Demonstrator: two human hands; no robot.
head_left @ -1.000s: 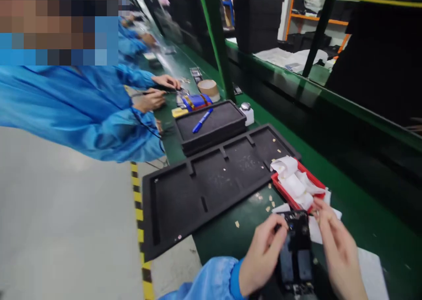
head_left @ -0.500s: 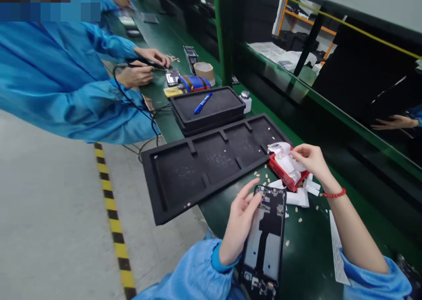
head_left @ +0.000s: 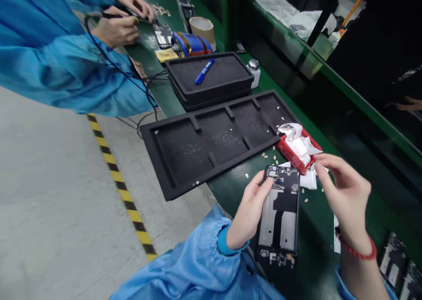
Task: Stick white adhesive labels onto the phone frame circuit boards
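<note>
My left hand (head_left: 252, 205) grips the left edge of an opened phone (head_left: 279, 216), its thumb on the upper circuit area. The phone's inner side faces up, with pale metal panels and a dark strip down the middle. To the right of the phone, my right hand (head_left: 344, 192) has thumb and forefinger brought near each other by the red box; anything between them is too small to make out. White paper strips (head_left: 298, 145) fill the red box (head_left: 292, 156), and more strips lie beside it. Small beige pieces are scattered on the green table (head_left: 227, 194).
A long black compartment tray (head_left: 184, 183) lies ahead, beyond it stacked black trays (head_left: 211, 93) with a blue marker (head_left: 205, 71). A white bottle (head_left: 253, 73) and tape roll (head_left: 202, 27) stand behind. Another person's hands (head_left: 121, 27) work at left. More phone parts (head_left: 394, 256) sit lower right.
The view has shifted down and closer. My right hand has drawn back from the paper strips towards me and turned. My left hand has kept its hold on the phone, which now shows its whole length.
</note>
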